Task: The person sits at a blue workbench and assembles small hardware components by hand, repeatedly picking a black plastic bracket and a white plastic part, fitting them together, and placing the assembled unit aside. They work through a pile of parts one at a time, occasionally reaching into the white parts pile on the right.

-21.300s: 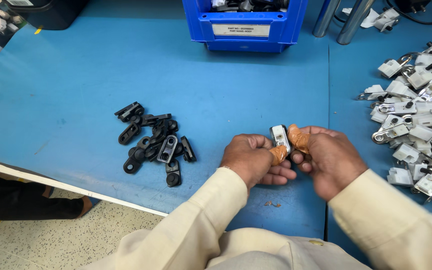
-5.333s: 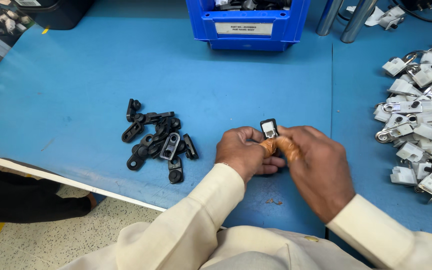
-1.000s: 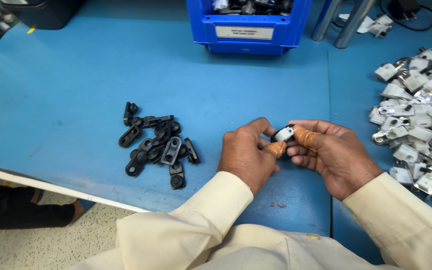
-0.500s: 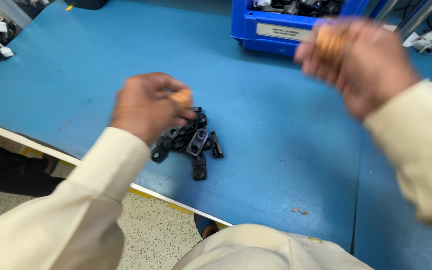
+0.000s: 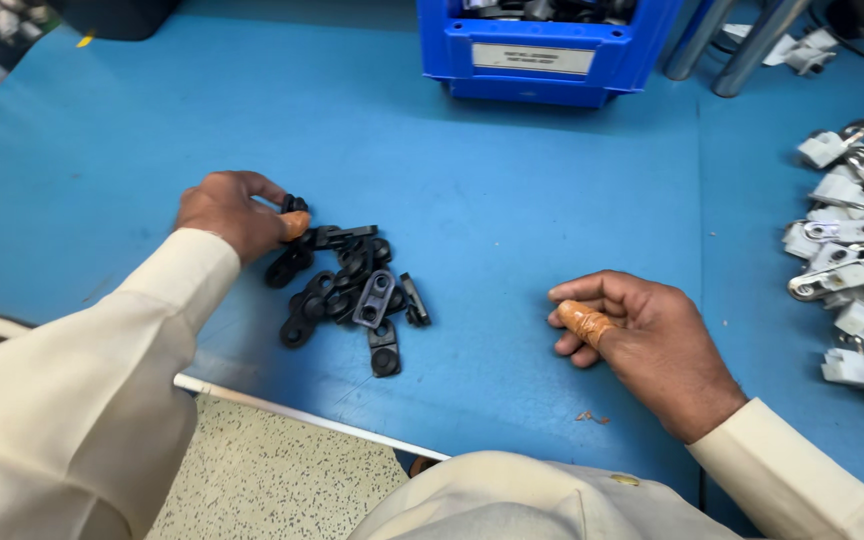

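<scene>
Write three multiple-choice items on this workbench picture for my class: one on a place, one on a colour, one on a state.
1. Where is the left hand?
A. at the pile of black parts
B. inside the bin
C. on the floor

2. What colour is the bin at the far edge?
A. red
B. blue
C. green

3. How is the right hand?
A. flat, palm up
B. gripping a hammer
C. loosely curled on the table

Answers: 1 A, its fingers touch a black part at the pile's edge; 2 B, its walls are blue; 3 C, fingers bent, no tool visible.
</scene>
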`<state>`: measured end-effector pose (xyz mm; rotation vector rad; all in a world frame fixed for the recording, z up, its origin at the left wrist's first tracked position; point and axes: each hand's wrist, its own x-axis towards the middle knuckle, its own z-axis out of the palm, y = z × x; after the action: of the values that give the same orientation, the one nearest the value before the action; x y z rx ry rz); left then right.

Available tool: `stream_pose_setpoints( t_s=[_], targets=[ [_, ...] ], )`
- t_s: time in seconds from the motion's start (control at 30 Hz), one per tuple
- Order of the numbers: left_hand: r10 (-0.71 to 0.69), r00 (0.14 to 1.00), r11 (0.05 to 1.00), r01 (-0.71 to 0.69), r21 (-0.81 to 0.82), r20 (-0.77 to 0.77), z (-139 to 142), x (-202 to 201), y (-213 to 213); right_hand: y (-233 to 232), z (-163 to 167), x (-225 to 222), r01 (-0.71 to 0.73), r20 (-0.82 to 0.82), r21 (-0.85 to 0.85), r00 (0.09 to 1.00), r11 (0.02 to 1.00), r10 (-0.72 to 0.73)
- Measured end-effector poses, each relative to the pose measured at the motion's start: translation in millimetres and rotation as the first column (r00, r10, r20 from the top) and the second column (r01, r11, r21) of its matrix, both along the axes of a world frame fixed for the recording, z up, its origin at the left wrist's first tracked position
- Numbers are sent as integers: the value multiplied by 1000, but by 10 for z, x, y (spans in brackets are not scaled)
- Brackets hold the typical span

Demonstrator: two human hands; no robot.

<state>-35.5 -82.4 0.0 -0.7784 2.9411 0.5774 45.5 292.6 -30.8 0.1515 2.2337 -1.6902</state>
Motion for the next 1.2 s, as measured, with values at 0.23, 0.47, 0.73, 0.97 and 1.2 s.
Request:
stream_pose_setpoints(
  t_s=[0.23, 0.47, 0.73, 0.97, 1.2],
  targets=[
    [-163, 900, 985, 172, -13, -404, 84, 43, 82, 1152, -222, -249, 311, -361, 158, 902, 937, -238],
    [-455, 794, 885, 454, -105, -404, 134, 67, 1286, 2084, -75, -1749, 406, -465, 883, 690, 234, 555],
    [-457, 885, 856, 465, 227, -90, 172, 362, 1977, 1966, 98, -1958, 140, -270, 948, 829, 286, 489],
    [-345, 938, 871, 327, 366, -16, 92, 378, 2000, 1145, 162, -960, 269, -666, 548, 713, 792, 218],
    [-330, 944, 885, 301, 355, 24, 79, 367, 2027, 316, -34, -281, 290, -575, 631, 797, 720, 183]
  ],
)
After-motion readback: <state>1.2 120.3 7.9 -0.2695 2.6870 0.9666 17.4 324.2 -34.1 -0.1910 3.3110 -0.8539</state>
